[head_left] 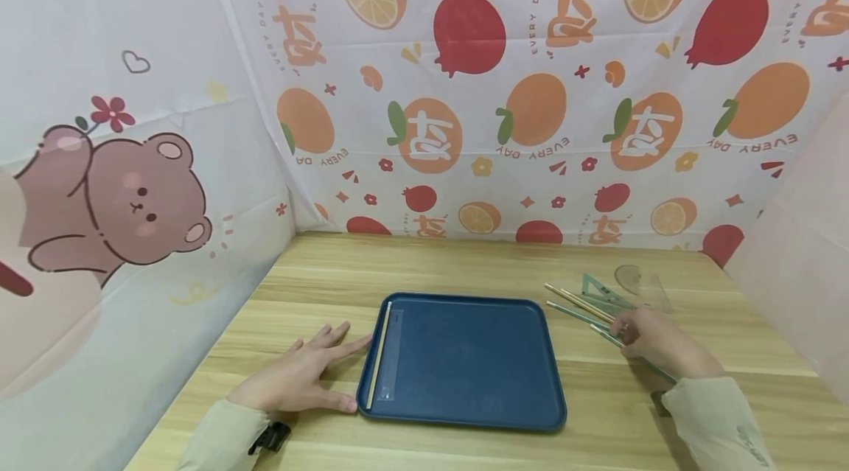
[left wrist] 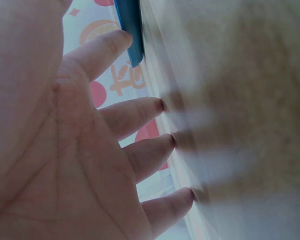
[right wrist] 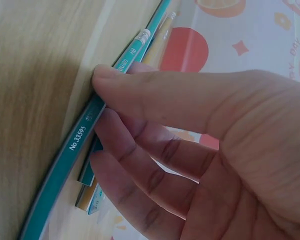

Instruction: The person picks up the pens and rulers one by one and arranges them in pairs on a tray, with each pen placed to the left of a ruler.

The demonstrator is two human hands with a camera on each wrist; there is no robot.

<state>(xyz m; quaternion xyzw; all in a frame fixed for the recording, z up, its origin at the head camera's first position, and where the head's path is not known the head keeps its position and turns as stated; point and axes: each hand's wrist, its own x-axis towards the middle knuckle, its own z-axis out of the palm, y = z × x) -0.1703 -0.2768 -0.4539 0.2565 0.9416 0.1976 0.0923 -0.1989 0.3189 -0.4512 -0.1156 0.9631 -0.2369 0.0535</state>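
Observation:
My right hand (head_left: 659, 344) pinches a green pencil (right wrist: 77, 140) between thumb and fingertips at the tray's right, low over the table. Beside it lie another green pencil (head_left: 572, 312) and natural-wood pencils (head_left: 577, 299), partly hidden by the hand. To the left, my left hand (head_left: 301, 375) is spread, its thumb and index fingertip at the left rim of a blue tray (head_left: 471, 360). Its other fingertips rest on the tabletop in the left wrist view. Inside the tray, a natural-wood pencil (head_left: 379, 357) lies along the left side, next to a clear strip (head_left: 393, 357).
Behind the right hand lie a green set square (head_left: 600, 289) and a clear protractor (head_left: 626, 278). The light wooden table (head_left: 424, 257) meets a fruit-printed cloth (head_left: 584, 183) at the back. A cloth with a bear hangs at the left.

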